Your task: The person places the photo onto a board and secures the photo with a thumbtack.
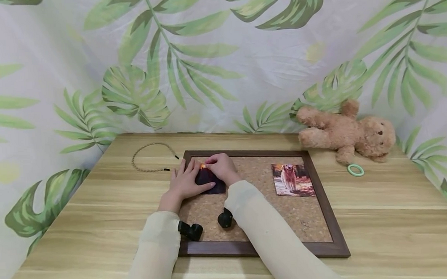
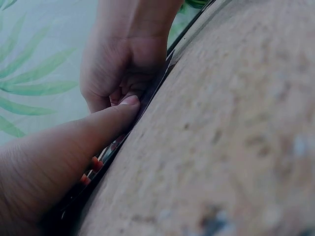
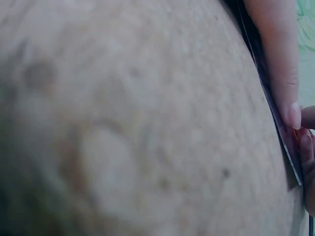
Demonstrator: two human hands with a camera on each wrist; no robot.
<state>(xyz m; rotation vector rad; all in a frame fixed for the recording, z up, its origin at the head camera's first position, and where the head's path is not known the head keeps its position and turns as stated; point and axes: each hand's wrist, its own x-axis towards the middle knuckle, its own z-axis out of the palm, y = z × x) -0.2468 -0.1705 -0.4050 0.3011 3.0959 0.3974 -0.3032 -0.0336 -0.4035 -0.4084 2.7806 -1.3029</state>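
Note:
A dark photo [image 1: 213,186] with an orange glow near its top lies on the framed cork board [image 1: 250,222], toward the upper left. My left hand [image 1: 185,181] rests over the photo's left side with fingers spread, its straight thumb lying across the lower part. At the photo's top edge is my right hand [image 1: 222,167], fingers curled and thumb and forefinger tips close together. I cannot tell what is between those fingertips. In the left wrist view the left thumb [image 2: 98,128] presses on the photo, right beside the curled right hand [image 2: 125,64].
A dog photo [image 1: 293,181] sits on the board's right side. Beyond the dark wooden frame [image 1: 327,210] lie a teddy bear [image 1: 346,131] and a light green ring [image 1: 355,170]. A braided cord [image 1: 137,154] with black ends curves at the left. Patterned cloth [image 1: 204,64] hangs behind.

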